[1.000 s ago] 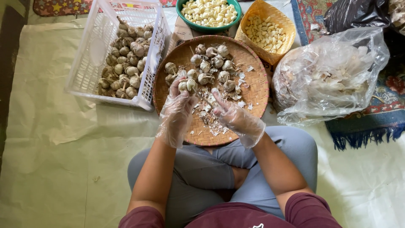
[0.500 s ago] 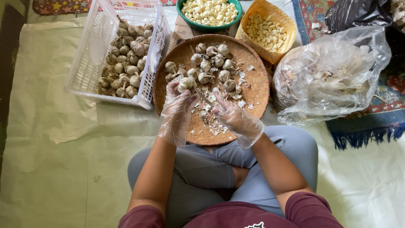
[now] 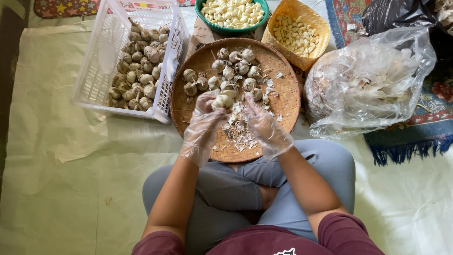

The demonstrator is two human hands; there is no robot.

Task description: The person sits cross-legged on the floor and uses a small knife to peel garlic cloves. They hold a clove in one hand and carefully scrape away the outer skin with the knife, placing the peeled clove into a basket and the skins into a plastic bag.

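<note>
A round woven tray (image 3: 278, 89) rests on my crossed legs, carrying several whole garlic bulbs (image 3: 236, 71) and a pile of papery skins (image 3: 238, 132). Both hands wear loose clear plastic gloves. My left hand (image 3: 205, 115) grips a garlic bulb (image 3: 222, 100) over the tray's middle. My right hand (image 3: 262, 120) sits just to its right, fingertips touching the same bulb.
A white plastic crate (image 3: 101, 52) of garlic bulbs stands at the left. A green bowl (image 3: 232, 12) and a yellow basket (image 3: 295, 30) of peeled cloves lie beyond the tray. A clear plastic bag (image 3: 373, 80) of skins sits right. Pale sheeting (image 3: 61, 165) covers the floor.
Both hands stay over the tray with only small finger movements on the bulb. The camera view shifted very slightly.
</note>
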